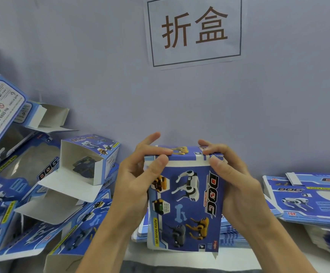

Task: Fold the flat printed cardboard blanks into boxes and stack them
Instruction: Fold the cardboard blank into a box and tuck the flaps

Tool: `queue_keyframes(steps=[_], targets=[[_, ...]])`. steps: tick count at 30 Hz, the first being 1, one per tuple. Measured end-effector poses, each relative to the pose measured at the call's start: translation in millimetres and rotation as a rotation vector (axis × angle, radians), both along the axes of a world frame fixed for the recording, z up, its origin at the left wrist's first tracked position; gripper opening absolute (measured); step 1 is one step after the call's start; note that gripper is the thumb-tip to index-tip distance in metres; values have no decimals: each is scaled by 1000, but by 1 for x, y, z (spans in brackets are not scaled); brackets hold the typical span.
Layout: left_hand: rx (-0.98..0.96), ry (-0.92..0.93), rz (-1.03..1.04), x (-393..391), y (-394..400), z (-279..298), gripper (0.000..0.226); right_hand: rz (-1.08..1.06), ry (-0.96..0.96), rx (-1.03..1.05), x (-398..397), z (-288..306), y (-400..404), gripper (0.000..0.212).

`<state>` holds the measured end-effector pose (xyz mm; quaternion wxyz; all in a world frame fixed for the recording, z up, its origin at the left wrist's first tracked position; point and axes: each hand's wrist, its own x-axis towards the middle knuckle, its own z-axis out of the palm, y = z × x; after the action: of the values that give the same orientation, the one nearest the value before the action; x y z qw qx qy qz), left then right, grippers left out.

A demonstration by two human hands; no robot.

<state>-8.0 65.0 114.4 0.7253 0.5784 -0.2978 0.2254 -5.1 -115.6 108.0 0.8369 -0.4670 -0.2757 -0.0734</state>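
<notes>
A blue printed box [185, 203] with toy dogs and the word DOG stands upright in the middle, held between both hands. My left hand [138, 180] grips its left side, thumb on the front near the top edge and fingers curled over the top flap. My right hand [231, 180] grips the right side the same way, thumb on the front corner and fingers pressing the top flap down. A stack of flat blanks [306, 201] lies at the right. A heap of folded boxes [48, 194] with open ends fills the left.
A grey wall rises right behind the table, with a paper sign [194, 30] taped to it. More flat blanks [231, 233] lie under and behind the held box. A bare strip of white table [278, 259] shows near the front edge.
</notes>
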Motion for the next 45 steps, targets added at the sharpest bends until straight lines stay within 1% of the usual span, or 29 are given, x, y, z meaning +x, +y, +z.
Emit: queue_keyframes(steps=[2, 4, 6, 11, 17, 20, 21, 23, 24, 28, 31, 32, 34, 35, 36, 39, 40, 43, 45], targets=[[82, -23, 22, -2, 3, 3, 37, 17, -23, -22, -1, 0, -2, 20], [133, -67, 60, -4, 4, 6, 38, 49, -28, -33, 0, -1, -4, 27], [155, -98, 55, -6, 5, 8, 35, 84, -24, -25, 1, -1, -7, 29], [153, -76, -12, -8, 5, 9, 36, 60, -37, -41, 3, 0, -8, 9], [167, -82, 2, -5, 2, 4, 28, -32, -35, -31, 7, -1, -6, 3], [149, -91, -5, -2, 0, 1, 20, -35, -35, -23, 7, -1, -8, 5], [148, -96, 7, -2, 0, 1, 18, -34, -42, -31, 7, -1, -8, 6], [149, -103, 39, -2, -1, 2, 16, -30, -64, -62, 5, 0, -8, 20], [156, -114, 59, -2, -1, 1, 16, -31, -64, -70, 5, 0, -7, 23], [170, -134, 118, -3, -1, 1, 15, -59, -51, -54, 6, 0, -4, 16], [185, -117, 131, -3, -1, 2, 18, -41, -30, -40, 6, 1, -4, 17], [221, -131, 177, -3, -2, 2, 21, -34, -26, -43, 6, 1, -3, 19], [297, -146, 272, -3, -2, 2, 30, -31, -29, -52, 5, 2, 0, 34], [309, -138, 287, -3, -1, 2, 31, -40, -30, -50, 4, 2, 1, 42], [306, -128, 281, -3, -1, 2, 29, -55, -30, -49, 4, 2, 3, 44], [266, -127, 248, -1, -1, 3, 23, -85, -28, -46, 3, 3, 4, 28], [253, -130, 240, -1, -1, 3, 22, -86, -27, -48, 2, 3, 4, 30], [245, -136, 256, 0, 0, 3, 22, -105, -47, -63, 2, 3, 7, 51], [242, -122, 271, -1, 1, 2, 23, -139, -72, -89, 2, 3, 8, 55]])
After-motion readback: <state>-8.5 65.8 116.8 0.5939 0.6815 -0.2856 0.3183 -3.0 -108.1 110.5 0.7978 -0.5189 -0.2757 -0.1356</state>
